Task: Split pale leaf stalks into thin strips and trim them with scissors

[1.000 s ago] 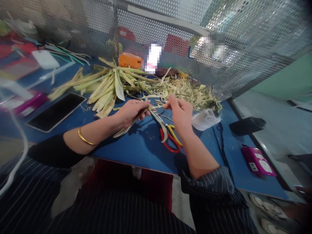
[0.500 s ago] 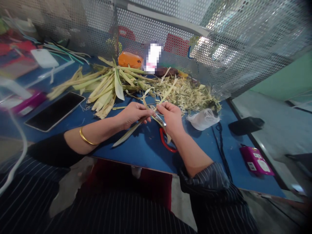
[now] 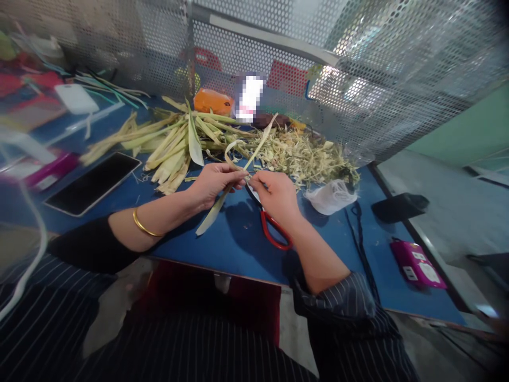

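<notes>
Your left hand (image 3: 218,184) and right hand (image 3: 277,197) pinch leaf strips (image 3: 213,214) above the scissors (image 3: 280,245); pulling too hard could split them.

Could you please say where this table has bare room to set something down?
Bare blue tabletop shows at the near edge, between the leaf strip and the red-handled scissors, and at right, between the black cord and the purple packet. It is crowded at the back with long leaves and pale shreds, and around the left hand and right hand.
</notes>
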